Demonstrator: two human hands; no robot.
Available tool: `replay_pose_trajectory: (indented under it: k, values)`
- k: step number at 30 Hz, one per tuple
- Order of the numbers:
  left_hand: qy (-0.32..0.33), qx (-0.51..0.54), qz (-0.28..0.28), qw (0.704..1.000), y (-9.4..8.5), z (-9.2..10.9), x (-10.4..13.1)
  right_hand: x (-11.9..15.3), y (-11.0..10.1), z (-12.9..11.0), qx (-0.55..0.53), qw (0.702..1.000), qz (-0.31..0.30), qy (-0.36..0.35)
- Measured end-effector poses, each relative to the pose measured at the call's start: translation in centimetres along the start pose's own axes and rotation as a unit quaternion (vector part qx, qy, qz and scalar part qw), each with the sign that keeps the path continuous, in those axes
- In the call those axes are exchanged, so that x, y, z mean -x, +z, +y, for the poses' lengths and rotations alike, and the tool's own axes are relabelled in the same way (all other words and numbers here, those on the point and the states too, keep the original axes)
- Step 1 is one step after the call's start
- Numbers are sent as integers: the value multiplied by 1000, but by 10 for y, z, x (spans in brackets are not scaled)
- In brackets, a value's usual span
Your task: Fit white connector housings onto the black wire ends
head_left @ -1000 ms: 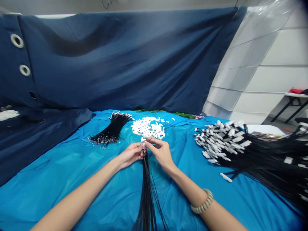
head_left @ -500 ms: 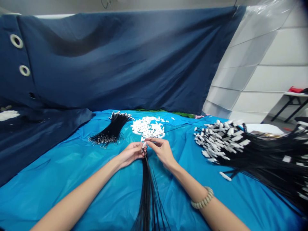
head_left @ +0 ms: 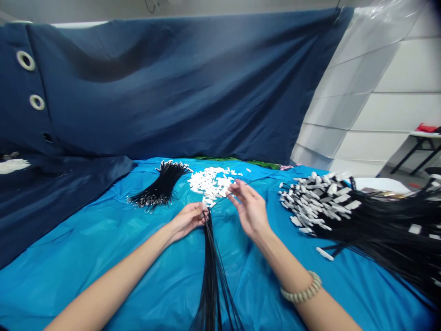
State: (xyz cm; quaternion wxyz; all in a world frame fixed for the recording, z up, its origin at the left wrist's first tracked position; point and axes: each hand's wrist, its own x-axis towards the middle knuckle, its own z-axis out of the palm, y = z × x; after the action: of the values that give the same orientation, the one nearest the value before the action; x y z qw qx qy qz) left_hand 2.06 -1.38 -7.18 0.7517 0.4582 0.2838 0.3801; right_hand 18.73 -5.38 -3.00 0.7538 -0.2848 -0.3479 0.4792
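Near the middle of the blue sheet, my left hand (head_left: 189,220) is closed around the top of a bundle of black wires (head_left: 211,266). A small white connector (head_left: 204,207) shows at its fingertips. The wires hang down toward the near edge of the view. To the right and slightly higher is my right hand (head_left: 251,208), its thumb and fingers pinched on a single thin black wire (head_left: 219,200). That wire slants from the left fingertips up past the right fingers. Just beyond both hands lies a loose pile of white connectors (head_left: 209,181).
A tied black wire bundle (head_left: 160,185) with white ends lies at the back left. On the right spreads a large heap of black wires (head_left: 375,225) with white connectors (head_left: 315,200). A dark blue cloth (head_left: 172,92) hangs behind the blue sheet (head_left: 138,280).
My right hand has moved away from the left fingertips, to the right, with its fingers along the thin wire. My left hand has stayed in place with the bundle.
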Motion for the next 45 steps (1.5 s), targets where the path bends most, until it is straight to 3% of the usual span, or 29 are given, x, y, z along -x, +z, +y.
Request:
replay_pose_trajectory:
  k: [3,7,10,12,14,19,25,35,45]
  values:
    - [-4,16,12,1000,4,1,1,-11,-13,-21,-82,992,90,-21]
    - [-13,17,29,999,7,1,3,-20,-28,-43,-70,988,123,-65]
    - [-10,13,31,999,6,0,2,-19,-29,-49,-3,986,124,-112]
    - [-8,10,35,999,5,0,2,-13,-24,-48,100,973,122,-169]
    - [-5,14,40,999,5,-1,1,-4,-17,-41,229,946,87,-211]
    - [10,40,51,998,8,1,3,22,0,-11,424,875,-110,-205]
    - [20,50,52,997,12,2,5,32,6,8,493,807,-127,-300]
    - [35,-2,28,999,13,1,7,31,3,10,500,800,-124,-306]
    - [63,-33,29,997,14,1,8,32,6,11,496,817,-104,-276]
